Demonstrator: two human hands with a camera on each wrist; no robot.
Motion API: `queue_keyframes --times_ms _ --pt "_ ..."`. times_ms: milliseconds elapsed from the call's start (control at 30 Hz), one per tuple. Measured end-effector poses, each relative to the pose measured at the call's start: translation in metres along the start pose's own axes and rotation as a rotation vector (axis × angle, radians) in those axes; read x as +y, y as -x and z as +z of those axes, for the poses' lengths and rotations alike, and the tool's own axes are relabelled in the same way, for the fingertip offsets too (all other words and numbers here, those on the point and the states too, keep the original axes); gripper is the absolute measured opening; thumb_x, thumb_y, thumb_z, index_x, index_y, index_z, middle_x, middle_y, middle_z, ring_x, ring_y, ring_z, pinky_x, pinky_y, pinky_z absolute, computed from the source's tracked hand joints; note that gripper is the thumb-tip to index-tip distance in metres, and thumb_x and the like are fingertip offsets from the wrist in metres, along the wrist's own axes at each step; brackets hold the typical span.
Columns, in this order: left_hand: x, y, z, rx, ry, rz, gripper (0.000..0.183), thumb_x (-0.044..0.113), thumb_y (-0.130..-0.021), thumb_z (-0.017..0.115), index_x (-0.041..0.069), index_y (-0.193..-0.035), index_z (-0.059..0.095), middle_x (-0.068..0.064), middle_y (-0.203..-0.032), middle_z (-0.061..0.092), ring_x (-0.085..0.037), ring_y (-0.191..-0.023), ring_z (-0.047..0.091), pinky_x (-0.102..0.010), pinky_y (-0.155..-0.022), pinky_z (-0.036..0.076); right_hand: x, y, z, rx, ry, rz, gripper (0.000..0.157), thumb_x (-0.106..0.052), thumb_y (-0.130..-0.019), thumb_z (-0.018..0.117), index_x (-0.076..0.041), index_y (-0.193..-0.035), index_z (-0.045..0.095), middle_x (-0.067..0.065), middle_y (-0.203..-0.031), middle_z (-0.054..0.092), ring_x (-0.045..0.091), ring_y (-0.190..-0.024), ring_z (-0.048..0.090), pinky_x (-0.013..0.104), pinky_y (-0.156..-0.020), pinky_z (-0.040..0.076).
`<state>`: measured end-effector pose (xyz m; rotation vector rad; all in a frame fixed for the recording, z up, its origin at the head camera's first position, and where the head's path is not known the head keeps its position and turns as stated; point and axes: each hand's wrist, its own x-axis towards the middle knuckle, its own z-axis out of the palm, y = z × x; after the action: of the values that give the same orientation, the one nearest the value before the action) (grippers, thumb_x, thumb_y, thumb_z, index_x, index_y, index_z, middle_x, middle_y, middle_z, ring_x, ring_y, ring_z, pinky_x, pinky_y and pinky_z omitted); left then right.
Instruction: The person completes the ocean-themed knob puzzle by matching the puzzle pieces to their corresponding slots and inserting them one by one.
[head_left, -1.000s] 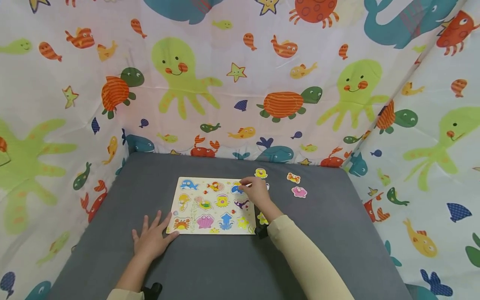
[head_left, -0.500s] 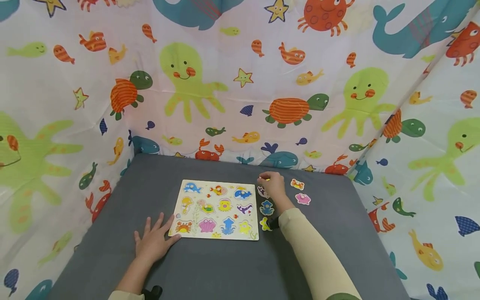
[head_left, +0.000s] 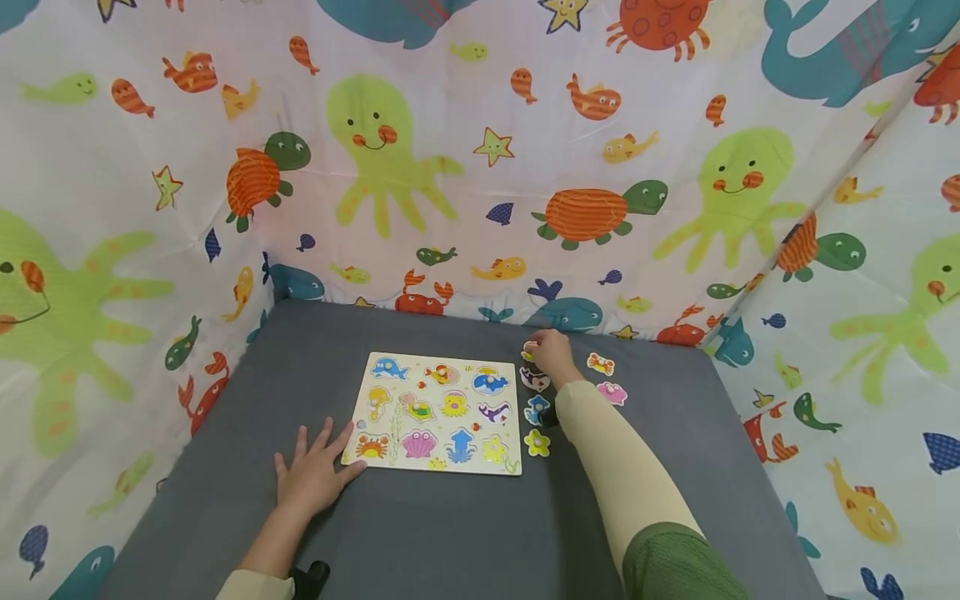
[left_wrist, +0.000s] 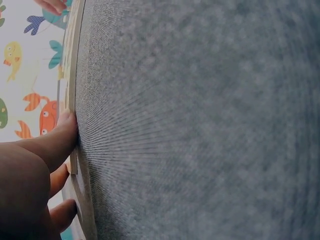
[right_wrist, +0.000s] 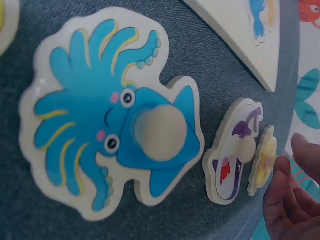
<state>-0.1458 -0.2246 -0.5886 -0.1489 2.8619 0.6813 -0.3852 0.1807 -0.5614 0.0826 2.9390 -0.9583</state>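
My left hand (head_left: 311,479) rests by the lower left corner of a wooden puzzle board (head_left: 431,467), fingers spread. In the left wrist view its thumb lies against the board's edge (left_wrist: 74,75). Past the board's upper right, my right hand (head_left: 553,357) reaches to a yellow octopus puzzle piece (head_left: 529,351). The right wrist view has its fingertips (right_wrist: 283,164) right at that piece's edge, thumb and finger apart. Nearer lie a purple-and-white piece (right_wrist: 232,152) and a blue squid piece (right_wrist: 75,110), both with round wooden knobs.
A yellow star-like piece (head_left: 537,442) lies beside the board's lower right. Further right are a crab-like orange piece (head_left: 601,363) and a pink shell piece (head_left: 612,392). A curtain printed with sea animals (head_left: 450,183) surrounds the grey table (head_left: 420,542).
My right hand has moved from the blue whale at the board's upper right to the yellow octopus piece. The left hand stays at the board's corner. The head view has shifted slightly.
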Motion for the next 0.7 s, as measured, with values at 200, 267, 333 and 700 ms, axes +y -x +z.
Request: queue_keyframes --times_ms 200,267,333,700 --pt "0.002 0.001 -0.003 -0.008 -0.003 -0.003 0.087 0.061 -0.090 0.066 0.024 -0.160 0.031 -0.018 -0.168 0.016 -0.054 -0.151 -0.004 -0.082 -0.109 -0.007 -0.005 -0.006 0.003 -0.042 0.125 0.005 0.030 -0.007 -0.097 0.064 -0.001 -0.127 0.069 0.018 -0.128 0.068 0.036 -0.121 0.062 0.048 -0.103 0.052" --pt "0.003 0.001 -0.003 -0.008 -0.003 -0.005 0.087 0.061 -0.090 0.065 0.024 -0.160 0.031 -0.018 -0.168 0.016 -0.053 -0.152 -0.004 -0.082 -0.109 -0.007 -0.005 -0.007 0.004 -0.042 0.142 0.004 0.028 -0.003 -0.096 0.063 0.000 -0.124 0.071 0.018 -0.126 0.069 0.036 -0.119 0.063 0.047 -0.102 0.052" --pt "0.004 0.001 -0.003 -0.008 0.002 -0.008 0.087 0.061 -0.090 0.066 0.024 -0.160 0.031 -0.018 -0.168 0.016 -0.053 -0.152 -0.004 -0.082 -0.109 -0.008 -0.004 -0.008 0.004 -0.032 0.151 -0.003 0.026 -0.001 -0.096 0.062 0.001 -0.120 0.072 0.019 -0.123 0.070 0.036 -0.117 0.064 0.047 -0.101 0.053" --pt "0.002 -0.001 -0.001 -0.010 -0.009 -0.018 0.087 0.061 -0.090 0.066 0.024 -0.160 0.030 -0.017 -0.168 0.015 -0.053 -0.152 -0.005 -0.082 -0.109 -0.008 0.008 -0.005 -0.002 0.061 0.049 -0.041 0.021 -0.009 -0.096 0.065 -0.003 -0.113 0.077 0.015 -0.113 0.075 0.033 -0.103 0.070 0.048 -0.090 0.058"
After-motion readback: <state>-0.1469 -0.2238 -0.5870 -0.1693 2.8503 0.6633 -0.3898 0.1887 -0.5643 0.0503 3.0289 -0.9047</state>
